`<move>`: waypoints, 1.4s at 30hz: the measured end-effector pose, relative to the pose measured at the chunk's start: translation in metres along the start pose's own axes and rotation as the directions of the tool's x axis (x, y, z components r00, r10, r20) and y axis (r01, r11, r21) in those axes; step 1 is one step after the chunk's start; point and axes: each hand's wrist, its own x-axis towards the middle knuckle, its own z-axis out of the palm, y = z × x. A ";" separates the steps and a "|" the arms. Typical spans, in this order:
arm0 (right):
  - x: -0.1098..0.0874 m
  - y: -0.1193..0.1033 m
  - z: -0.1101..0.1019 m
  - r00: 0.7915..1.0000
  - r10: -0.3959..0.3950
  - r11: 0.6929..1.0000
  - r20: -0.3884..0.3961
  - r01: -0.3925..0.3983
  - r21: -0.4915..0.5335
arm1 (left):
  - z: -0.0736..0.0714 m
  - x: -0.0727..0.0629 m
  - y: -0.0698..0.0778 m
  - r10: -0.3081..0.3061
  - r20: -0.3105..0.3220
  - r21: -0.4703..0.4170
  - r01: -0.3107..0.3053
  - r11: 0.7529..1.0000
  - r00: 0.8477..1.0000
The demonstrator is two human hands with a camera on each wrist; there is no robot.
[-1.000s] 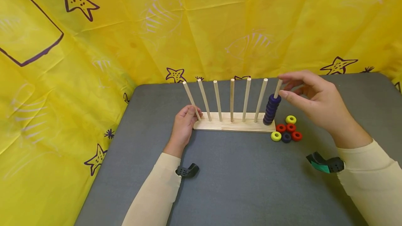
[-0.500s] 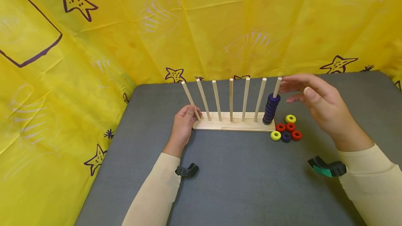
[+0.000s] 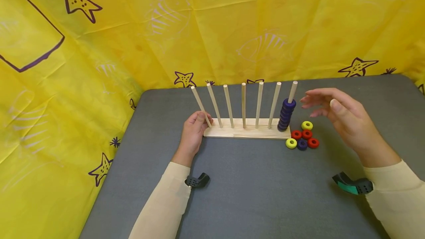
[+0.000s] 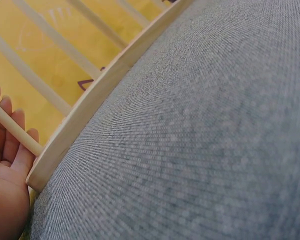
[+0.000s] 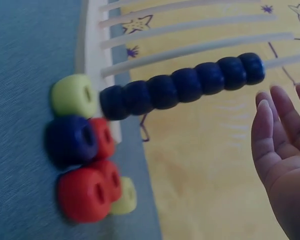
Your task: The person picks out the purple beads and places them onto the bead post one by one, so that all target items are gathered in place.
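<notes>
A wooden peg rack (image 3: 247, 133) stands on the table with a row of upright pegs. My left hand (image 3: 194, 131) holds its left end, thumb and fingers about the leftmost peg; the left wrist view shows the fingers (image 4: 11, 145) behind that peg. Several dark blue rings (image 3: 286, 115) are stacked on the rightmost peg, whose top sticks out bare. Right of that stack, my right hand (image 3: 346, 119) hovers with loosely bent fingers and holds nothing. In the right wrist view its fingertips lie apart from the stack (image 5: 185, 85).
Loose rings lie by the rack's right end: a yellow one (image 3: 307, 128) at the back, another yellow one (image 3: 287, 144) in front, a dark blue one (image 3: 302, 148) and several red ones (image 3: 313, 147). A yellow patterned cloth (image 3: 219, 40) hangs behind the grey table (image 3: 245, 187).
My right hand has let go of the rightmost peg's top and drawn back to the right and slightly down. The left hand stays on the rack, and the rings have not moved.
</notes>
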 end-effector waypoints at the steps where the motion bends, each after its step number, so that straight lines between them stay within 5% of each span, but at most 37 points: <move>1: -0.003 0.001 -0.001 1.000 0.010 1.000 0.001 -0.010 -0.009 | 0.000 0.000 0.000 0.000 0.002 0.001 0.000 1.000 1.000; 8: -0.019 0.007 -0.004 0.996 0.088 0.993 0.008 -0.087 -0.084 | 0.001 0.000 0.000 -0.001 -0.001 0.017 0.001 1.000 1.000; 14: -0.030 0.011 0.000 0.983 0.173 0.967 -0.063 -0.181 -0.180 | 0.001 0.000 0.000 -0.004 -0.003 0.012 0.004 1.000 1.000; 26: -0.054 0.024 -0.010 0.985 0.173 0.946 -0.022 -0.173 -0.274 | 0.000 0.000 -0.001 0.009 -0.001 0.018 -0.009 1.000 1.000; 30: -0.061 0.023 -0.010 0.977 0.208 0.908 -0.051 -0.213 -0.362 | 0.000 0.000 -0.001 0.003 -0.004 0.014 -0.003 1.000 1.000; 42: -0.079 0.028 -0.005 0.928 0.338 0.724 -0.157 -0.363 -0.586 | 0.002 -0.002 0.003 0.000 -0.001 0.010 0.000 1.000 1.000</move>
